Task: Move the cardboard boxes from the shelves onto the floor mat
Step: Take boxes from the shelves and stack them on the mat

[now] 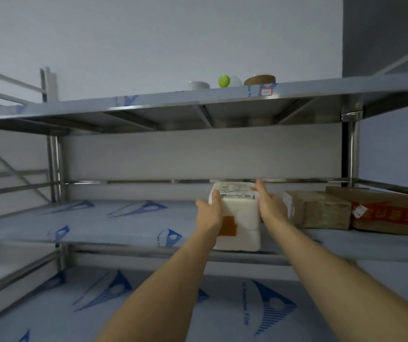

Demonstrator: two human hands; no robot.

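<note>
One wide-angle view from a camera on my head, facing forward and slightly upward into a metal shelf unit [148, 218] close in front. My two forearms reach from the near edge toward the middle shelf.

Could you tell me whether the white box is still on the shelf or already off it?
Cannot tell for certain: white box overhangs the middle shelf edge, held between left hand and right hand.
</note>
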